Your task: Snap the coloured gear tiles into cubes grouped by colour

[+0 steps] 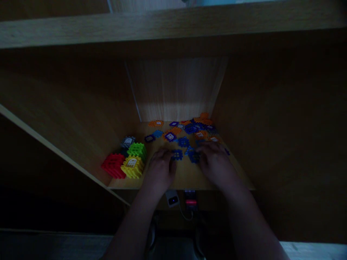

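Both my hands rest on a small wooden desk (187, 177) inside a dim cubby. My left hand (161, 168) lies palm down, fingers curled beside a blue interlocking tile (177, 154). My right hand (215, 160) lies palm down with its fingertips on another blue tile (193, 156). In the dark I cannot make out whether either hand grips a tile. Several loose blue and orange tiles (187, 130) are scattered across the back of the desk. At the left stand assembled cubes: red (114, 165), yellow (132, 167), green (137, 150) and grey (127, 142).
Wooden side walls (89, 119) close in the desk left and right, with a lit back panel (176, 90) and a shelf (162, 29) overhead. Under the front edge sit a small white device (172, 198) and a red-lit gadget (191, 200).
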Motion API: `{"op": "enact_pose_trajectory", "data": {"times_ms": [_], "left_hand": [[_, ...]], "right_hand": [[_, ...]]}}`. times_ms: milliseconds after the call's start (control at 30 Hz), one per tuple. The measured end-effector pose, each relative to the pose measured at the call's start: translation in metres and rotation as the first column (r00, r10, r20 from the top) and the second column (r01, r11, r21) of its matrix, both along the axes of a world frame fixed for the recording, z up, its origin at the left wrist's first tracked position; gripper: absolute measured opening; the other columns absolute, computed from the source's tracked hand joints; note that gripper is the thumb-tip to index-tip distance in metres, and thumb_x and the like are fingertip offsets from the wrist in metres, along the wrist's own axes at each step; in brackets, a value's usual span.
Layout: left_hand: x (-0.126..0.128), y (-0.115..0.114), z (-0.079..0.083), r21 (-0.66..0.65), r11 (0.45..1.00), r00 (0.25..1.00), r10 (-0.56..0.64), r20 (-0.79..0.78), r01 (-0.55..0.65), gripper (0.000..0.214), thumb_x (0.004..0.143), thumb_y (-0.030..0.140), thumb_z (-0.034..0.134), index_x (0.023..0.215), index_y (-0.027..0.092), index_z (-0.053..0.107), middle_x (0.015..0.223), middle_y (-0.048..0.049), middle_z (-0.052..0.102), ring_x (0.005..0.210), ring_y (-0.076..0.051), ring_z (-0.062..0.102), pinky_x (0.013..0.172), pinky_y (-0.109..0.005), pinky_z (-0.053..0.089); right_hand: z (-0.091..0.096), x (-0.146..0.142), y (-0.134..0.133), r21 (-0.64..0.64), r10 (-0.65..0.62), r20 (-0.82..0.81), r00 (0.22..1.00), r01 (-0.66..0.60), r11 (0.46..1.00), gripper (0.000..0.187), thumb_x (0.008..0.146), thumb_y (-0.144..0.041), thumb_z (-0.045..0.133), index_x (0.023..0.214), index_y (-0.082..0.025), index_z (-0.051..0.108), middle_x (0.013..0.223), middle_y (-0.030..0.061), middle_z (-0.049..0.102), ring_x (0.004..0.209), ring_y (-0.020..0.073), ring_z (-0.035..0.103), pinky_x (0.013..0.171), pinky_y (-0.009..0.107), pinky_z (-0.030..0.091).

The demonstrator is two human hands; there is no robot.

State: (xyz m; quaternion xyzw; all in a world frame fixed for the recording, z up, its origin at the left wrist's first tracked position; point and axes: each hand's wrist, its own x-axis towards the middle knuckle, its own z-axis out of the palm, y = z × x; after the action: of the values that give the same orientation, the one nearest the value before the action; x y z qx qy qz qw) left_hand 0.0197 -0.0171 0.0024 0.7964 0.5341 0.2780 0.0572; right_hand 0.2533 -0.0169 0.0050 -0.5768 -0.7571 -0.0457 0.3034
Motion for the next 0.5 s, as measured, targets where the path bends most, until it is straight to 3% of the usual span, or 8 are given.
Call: {"op": "enact_pose_trajectory", "data": {"times_ms": [67, 133, 300, 500], "left_hand": [[0.000, 0.000, 0.001, -0.012, 1.000, 1.000, -0.007, 0.025, 0.008, 0.018, 0.101, 0.018, 0.064, 0.117, 0.019, 0.072, 0.126, -0.0127, 0.072, 0.122, -0.032, 0.067, 0.113, -0.051, 0.055], [0.000, -0.001, 0.003, -0.017, 1.000, 0.998, -0.015, 0.054, 0.016, 0.012, 0.100, 0.017, 0.065, 0.110, 0.021, 0.072, 0.120, -0.0110, 0.073, 0.118, -0.031, 0.068, 0.109, -0.051, 0.056], [-0.002, 0.000, 0.004, -0.036, 0.998, 0.994, -0.040, 0.104, 0.044, 0.008, 0.099, 0.016, 0.066, 0.100, 0.023, 0.069, 0.111, -0.0076, 0.074, 0.111, -0.030, 0.069, 0.103, -0.049, 0.055], [-0.007, 0.004, -0.001, -0.042, 0.997, 0.984, -0.060, 0.165, 0.068, 0.010, 0.097, 0.016, 0.069, 0.102, 0.025, 0.068, 0.109, -0.0048, 0.076, 0.109, -0.028, 0.070, 0.101, -0.047, 0.055]], "right_hand": [[0.003, 0.002, -0.002, -0.069, 0.164, 0.007, 0.986, -0.163, 0.984, 0.024, 0.093, -0.006, 0.063, 0.104, -0.021, 0.078, 0.121, 0.0111, 0.076, 0.122, 0.0307, 0.066, 0.113, 0.048, 0.052], [0.005, 0.002, -0.003, -0.095, 0.220, 0.007, 0.975, -0.219, 0.971, 0.016, 0.095, -0.011, 0.067, 0.103, -0.022, 0.076, 0.117, 0.0096, 0.077, 0.123, 0.0313, 0.066, 0.112, 0.050, 0.052], [0.000, 0.002, -0.003, -0.122, 0.182, -0.009, 0.983, -0.182, 0.976, 0.013, 0.098, -0.016, 0.070, 0.108, -0.022, 0.074, 0.115, 0.0103, 0.077, 0.118, 0.0322, 0.069, 0.110, 0.053, 0.053], [-0.009, 0.004, 0.003, -0.148, 0.113, -0.115, 0.987, -0.130, 0.980, 0.025, 0.095, -0.022, 0.078, 0.119, -0.022, 0.072, 0.120, 0.0121, 0.076, 0.118, 0.0330, 0.070, 0.105, 0.050, 0.057]]}}
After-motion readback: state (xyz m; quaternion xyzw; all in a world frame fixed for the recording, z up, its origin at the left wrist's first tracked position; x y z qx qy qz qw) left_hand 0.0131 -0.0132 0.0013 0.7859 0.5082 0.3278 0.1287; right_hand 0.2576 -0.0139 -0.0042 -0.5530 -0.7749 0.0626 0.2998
